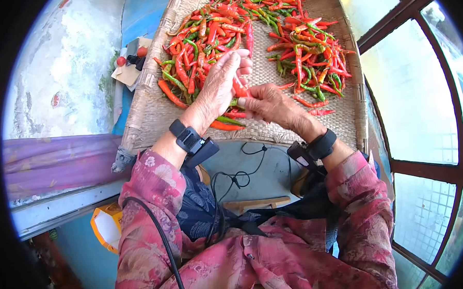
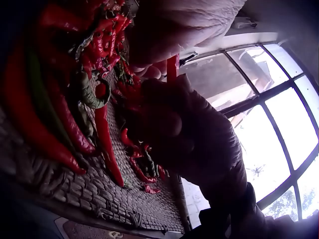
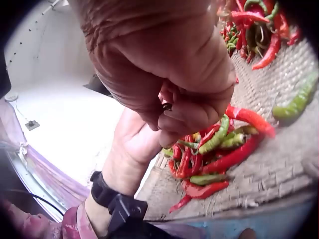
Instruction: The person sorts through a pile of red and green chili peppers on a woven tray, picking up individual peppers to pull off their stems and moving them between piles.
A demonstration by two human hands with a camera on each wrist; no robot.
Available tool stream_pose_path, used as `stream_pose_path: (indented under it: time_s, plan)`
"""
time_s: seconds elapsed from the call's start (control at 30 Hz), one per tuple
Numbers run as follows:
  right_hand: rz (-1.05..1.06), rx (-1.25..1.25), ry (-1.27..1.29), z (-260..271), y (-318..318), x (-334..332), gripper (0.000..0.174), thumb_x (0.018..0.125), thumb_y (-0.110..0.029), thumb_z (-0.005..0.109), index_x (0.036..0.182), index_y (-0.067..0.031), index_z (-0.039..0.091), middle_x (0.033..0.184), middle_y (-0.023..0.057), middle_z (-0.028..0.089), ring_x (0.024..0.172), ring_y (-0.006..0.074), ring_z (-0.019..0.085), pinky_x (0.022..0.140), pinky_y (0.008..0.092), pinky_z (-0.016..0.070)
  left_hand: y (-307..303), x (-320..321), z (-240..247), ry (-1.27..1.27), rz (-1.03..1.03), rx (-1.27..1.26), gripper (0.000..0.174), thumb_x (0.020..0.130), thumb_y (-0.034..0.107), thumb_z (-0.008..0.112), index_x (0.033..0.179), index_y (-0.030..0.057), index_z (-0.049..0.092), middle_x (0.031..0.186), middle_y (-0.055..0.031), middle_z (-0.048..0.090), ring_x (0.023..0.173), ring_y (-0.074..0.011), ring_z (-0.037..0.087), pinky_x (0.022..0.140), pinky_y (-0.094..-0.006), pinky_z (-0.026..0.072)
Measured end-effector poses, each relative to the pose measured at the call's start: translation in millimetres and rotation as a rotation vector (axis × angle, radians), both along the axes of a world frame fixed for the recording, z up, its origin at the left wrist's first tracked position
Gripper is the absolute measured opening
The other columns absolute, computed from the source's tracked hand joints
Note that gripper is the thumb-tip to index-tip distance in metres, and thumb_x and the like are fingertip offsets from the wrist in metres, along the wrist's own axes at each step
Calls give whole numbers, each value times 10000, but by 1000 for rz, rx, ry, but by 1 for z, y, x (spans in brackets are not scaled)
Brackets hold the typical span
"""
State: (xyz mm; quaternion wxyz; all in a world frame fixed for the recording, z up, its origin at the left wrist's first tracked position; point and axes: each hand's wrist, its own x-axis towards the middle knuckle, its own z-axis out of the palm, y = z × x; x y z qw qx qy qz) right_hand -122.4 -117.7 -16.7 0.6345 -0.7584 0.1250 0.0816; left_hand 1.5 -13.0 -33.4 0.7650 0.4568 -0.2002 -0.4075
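Note:
A red chili pepper (image 1: pixel 240 87) stretches between the two hands over the near part of a woven tray (image 1: pixel 262 76). The left hand (image 1: pixel 221 80) holds its upper end in curled fingers. At its lower end the right hand (image 1: pixel 274 106) pinches it between thumb and fingers. The left wrist view shows a short piece of the red pepper (image 2: pixel 172 67) between both hands. In the right wrist view the right hand (image 3: pixel 164 55) covers most of the grip. A heap of red and green chili peppers (image 1: pixel 186 64) lies beyond the left hand.
A second heap of chili peppers (image 1: pixel 310 58) lies on the tray's right side. Framed windows (image 1: pixel 420 95) stand to the right. A purple cloth (image 1: pixel 62 165) is at the left. Black cable (image 1: pixel 235 178) hangs below the tray, and a yellow box (image 1: pixel 107 227) sits low at the left.

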Motion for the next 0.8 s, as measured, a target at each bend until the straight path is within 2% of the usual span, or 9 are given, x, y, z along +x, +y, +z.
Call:
stream_pose_path:
  time_s: [0.1, 0.17, 0.23, 0.33, 0.43, 0.5, 0.57, 0.6, 0.8]
  plan:
    - [-206, -25, 15, -2, -31, 1, 281, 884, -290, 614, 805, -23, 648, 624, -6, 572, 499, 61, 457, 435, 225, 365, 5, 12, -8, -47, 21, 178, 371, 949, 327, 515, 1197, 52, 540, 1003, -56, 597, 919, -143, 574, 797, -288, 479]
    - [-328, 167, -83, 4, -61, 1, 259, 888, -298, 611, 875, -41, 637, 642, -10, 561, 471, 46, 434, 419, 198, 337, 6, 13, -9, -949, 44, 534, 321, 927, 251, 546, 1196, 75, 549, 1063, -73, 601, 975, -190, 580, 862, -309, 467]
    - [-511, 618, -346, 15, -81, 5, 264, 902, -298, 598, 922, -36, 616, 710, 25, 610, 546, 44, 476, 440, 189, 356, 7, 6, -9, -1123, -37, 506, 312, 888, 159, 558, 1190, 81, 554, 1120, -107, 595, 1069, -240, 552, 915, -343, 443]
    - [-679, 570, -287, 16, -84, 0, 268, 916, -289, 577, 928, -22, 605, 778, 43, 637, 572, 47, 480, 467, 191, 375, 9, -4, -26, -1787, -117, 391, 345, 782, 70, 606, 1126, 69, 591, 1106, -104, 588, 1141, -294, 474, 951, -401, 405]
    - [-370, 97, -140, 3, -69, -5, 331, 908, -281, 581, 1071, 7, 605, 826, 61, 649, 609, 59, 512, 511, 192, 413, 12, 0, -34, -1867, -256, 517, 271, 764, 56, 609, 1035, 70, 621, 1018, -82, 582, 1033, -294, 505, 858, -403, 434]
    - [-137, -221, -1, 2, -53, -8, 371, 875, -256, 602, 1123, 19, 595, 858, 104, 663, 693, 134, 598, 595, 256, 483, 11, 3, -31, -1849, -228, 486, 117, 785, 44, 574, 894, 64, 613, 911, -91, 555, 930, -299, 512, 783, -409, 431]
    - [-74, -638, -308, -35, -42, -5, 368, 809, -281, 641, 1028, 14, 618, 869, 183, 663, 784, 304, 649, 690, 381, 513, 8, 5, -25, -1773, -219, 482, 42, 802, 34, 543, 828, 57, 566, 862, -109, 531, 883, -313, 509, 763, -424, 422]
    - [-19, -661, -294, -34, -34, -4, 361, 777, -263, 648, 992, 24, 610, 895, 236, 639, 843, 386, 625, 758, 435, 495, 8, 6, -27, -1752, -180, 411, 25, 815, 32, 528, 820, 56, 524, 848, -120, 525, 857, -325, 504, 741, -428, 416]
    - [-62, -617, -212, -45, -15, 2, 274, 828, -246, 593, 842, 26, 626, 741, 250, 604, 740, 404, 609, 671, 467, 471, 8, 7, -16, -1651, -148, 384, 68, 809, 65, 520, 870, 64, 491, 874, -112, 559, 886, -314, 542, 731, -438, 443]
